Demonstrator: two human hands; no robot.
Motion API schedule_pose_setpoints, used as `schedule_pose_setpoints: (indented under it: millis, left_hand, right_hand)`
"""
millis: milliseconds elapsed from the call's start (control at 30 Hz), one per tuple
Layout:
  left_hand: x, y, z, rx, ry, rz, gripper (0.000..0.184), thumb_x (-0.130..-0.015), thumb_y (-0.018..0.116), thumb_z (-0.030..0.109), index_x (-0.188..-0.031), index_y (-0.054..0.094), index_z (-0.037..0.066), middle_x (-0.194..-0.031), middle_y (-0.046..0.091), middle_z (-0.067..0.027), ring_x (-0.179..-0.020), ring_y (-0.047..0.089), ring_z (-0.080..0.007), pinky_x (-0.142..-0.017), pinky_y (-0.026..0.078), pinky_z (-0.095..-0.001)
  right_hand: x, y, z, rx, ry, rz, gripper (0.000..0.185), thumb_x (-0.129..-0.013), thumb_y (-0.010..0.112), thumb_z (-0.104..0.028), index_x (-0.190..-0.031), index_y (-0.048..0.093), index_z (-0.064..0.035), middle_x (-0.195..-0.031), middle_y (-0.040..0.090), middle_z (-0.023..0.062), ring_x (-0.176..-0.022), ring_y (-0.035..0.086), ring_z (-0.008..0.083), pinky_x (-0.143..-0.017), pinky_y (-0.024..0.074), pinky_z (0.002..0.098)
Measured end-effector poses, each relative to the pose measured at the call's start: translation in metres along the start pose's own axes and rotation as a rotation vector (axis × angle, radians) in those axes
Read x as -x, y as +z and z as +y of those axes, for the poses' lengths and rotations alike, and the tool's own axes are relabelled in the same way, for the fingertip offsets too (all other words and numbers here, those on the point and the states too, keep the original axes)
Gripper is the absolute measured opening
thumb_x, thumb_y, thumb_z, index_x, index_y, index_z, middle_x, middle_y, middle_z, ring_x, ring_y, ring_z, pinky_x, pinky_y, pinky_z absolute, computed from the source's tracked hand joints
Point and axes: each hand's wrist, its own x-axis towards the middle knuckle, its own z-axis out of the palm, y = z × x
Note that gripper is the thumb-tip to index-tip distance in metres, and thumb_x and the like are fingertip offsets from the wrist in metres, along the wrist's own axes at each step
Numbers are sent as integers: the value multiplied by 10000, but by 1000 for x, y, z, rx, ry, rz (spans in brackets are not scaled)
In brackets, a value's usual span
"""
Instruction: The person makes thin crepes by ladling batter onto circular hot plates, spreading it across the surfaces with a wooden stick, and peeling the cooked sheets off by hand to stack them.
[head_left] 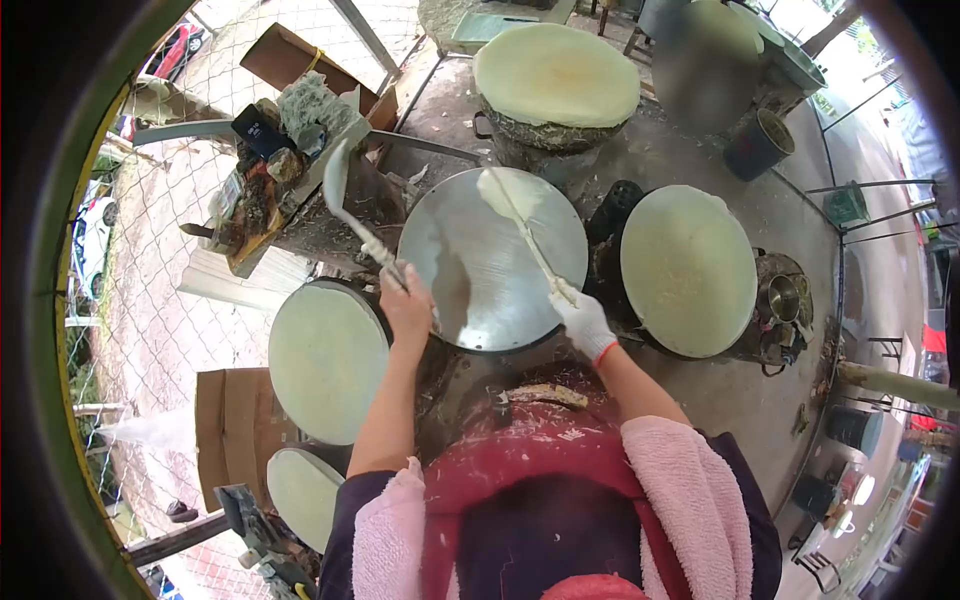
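Between and before the left hand (pixel 407 308) and the right hand (pixel 583 320) lies a griddle (pixel 490 290); outside them, a left pan (pixel 328 362) and a right pan (pixel 688 270); beyond, a far pan (pixel 556 75).

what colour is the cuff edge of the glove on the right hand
Red, on a white glove; it shows best in the head view.
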Motion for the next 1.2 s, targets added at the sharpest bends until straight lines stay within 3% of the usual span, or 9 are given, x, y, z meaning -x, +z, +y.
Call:
schedule_pose_setpoints:
  millis: [33,133,333,467,700,833,900,1033,1200]
  left_hand:
    - [7,-17,7,150,-25,-71,181,-1000,522,193,-1013,513,13,-623,479,-22,-423,444,-96,-402,385,-275]
    - [29,-57,-2,286,-187,-175,149,-1001,516,182,-972,507,37,-597,444,12,-429,417,-68,-390,351,-249]
    - [78,-92,-28,254,-440,-263,221,-1004,528,226,-923,519,20,-561,416,8,-394,387,-73,-356,317,-227]
    - [99,-108,-25,225,-435,-231,241,-1011,520,242,-918,515,19,-563,410,5,-390,380,-75,-351,313,-230]
    - [135,-104,-14,240,-556,-63,180,-1005,495,188,-916,498,31,-574,430,7,-398,384,-75,-362,320,-235]
    - [153,-101,-2,221,-577,28,201,-1014,492,207,-912,491,34,-578,420,14,-399,373,-70,-363,318,-232]
    - [165,-99,0,228,-581,76,229,-1022,490,232,-915,492,29,-572,409,17,-396,368,-68,-359,312,-229]
    - [179,-84,0,243,-586,125,274,-1036,484,266,-922,494,18,-561,387,20,-393,363,-65,-351,300,-223]
    - [187,-77,30,260,-461,300,189,-1030,467,204,-971,494,26,-588,426,7,-413,421,-82,-363,339,-248]
  right_hand:
    - [2,-11,1,189,-214,73,470,-935,630,-278,-1330,565,-31,-1196,675,165,-1091,655,222,-937,477,299]
    - [10,-34,2,325,-248,291,460,-959,597,-245,-1369,531,-47,-1249,649,173,-1109,650,232,-937,477,300]
    - [21,14,-41,-110,293,-150,467,-951,634,-252,-1350,560,-21,-1146,689,77,-1043,619,109,-951,458,234]
    - [-1,-25,-25,141,-210,61,461,-941,654,-257,-1316,582,2,-1200,665,87,-1066,592,101,-951,444,228]
    - [-6,4,-55,25,344,-346,443,-933,647,-234,-1316,596,-18,-1041,674,37,-870,577,78,-772,480,220]
    - [-53,-43,-20,81,-225,-215,447,-926,655,-197,-1316,577,5,-1180,680,87,-1038,618,135,-960,465,264]
    - [-51,-63,-67,183,149,-203,452,-933,650,-214,-1325,576,-4,-1167,679,87,-1030,613,124,-918,473,246]
    - [-51,-40,-63,133,164,-532,464,-937,638,-328,-1353,591,-128,-786,605,-29,-553,521,60,-486,431,210]
    - [-105,-79,-40,171,-171,-481,459,-920,668,-231,-1302,592,12,-1165,664,38,-1082,581,101,-954,435,233]
